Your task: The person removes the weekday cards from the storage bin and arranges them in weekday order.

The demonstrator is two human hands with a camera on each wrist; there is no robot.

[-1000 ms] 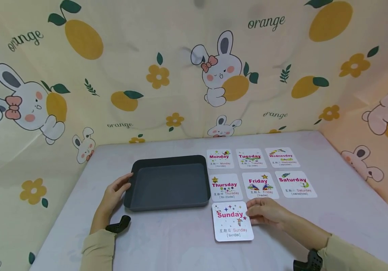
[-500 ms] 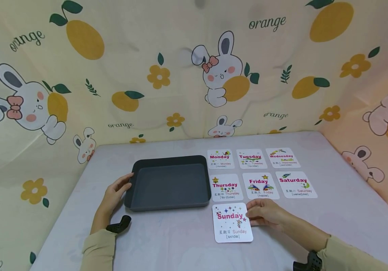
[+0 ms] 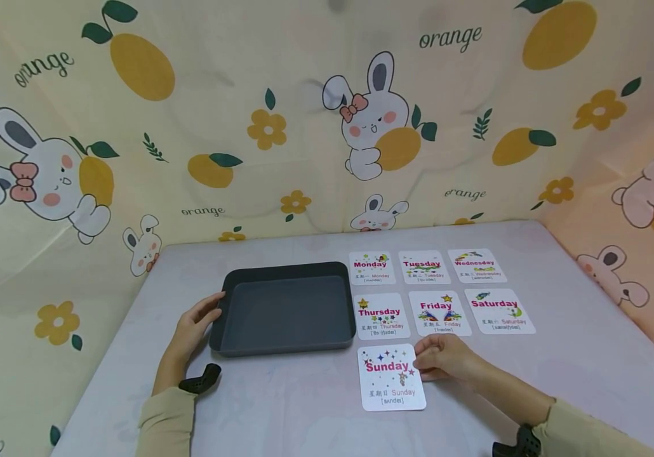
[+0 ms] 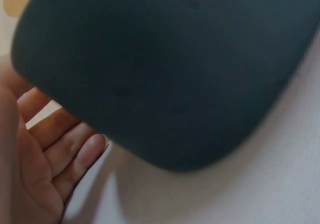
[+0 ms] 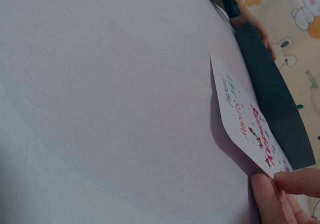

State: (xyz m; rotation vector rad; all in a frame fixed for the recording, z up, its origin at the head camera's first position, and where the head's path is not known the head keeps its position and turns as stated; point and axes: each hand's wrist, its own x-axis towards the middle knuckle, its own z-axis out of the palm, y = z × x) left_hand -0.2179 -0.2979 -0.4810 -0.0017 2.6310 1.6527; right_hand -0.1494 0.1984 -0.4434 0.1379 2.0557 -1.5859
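Note:
A dark grey rectangular tray (image 3: pixel 284 308) sits at the table's left middle. My left hand (image 3: pixel 197 320) holds its left rim; the left wrist view shows fingers (image 4: pixel 75 149) at the edge of the dark tray, partly hidden behind it. My right hand (image 3: pixel 447 362) pinches the right edge of the white "Sunday" card (image 3: pixel 391 387), in front of the other cards. In the right wrist view, thumb and fingertips (image 5: pixel 267 194) grip that card near one corner, its far end raised with a shadow below.
Right of the tray lie two rows of day cards: "Monday" (image 3: pixel 371 269), "Tuesday" (image 3: pixel 424 268) and "Wednesday" (image 3: pixel 477 266) behind, "Thursday" (image 3: pixel 381 324), "Friday" (image 3: pixel 438 314) and "Saturday" (image 3: pixel 500 314) in front. A rabbit-print cloth (image 3: pixel 298 51) hangs behind the white table (image 3: pixel 281 406).
The "Sunday" card in my right hand has shifted slightly toward me. My left hand and the tray have stayed in place.

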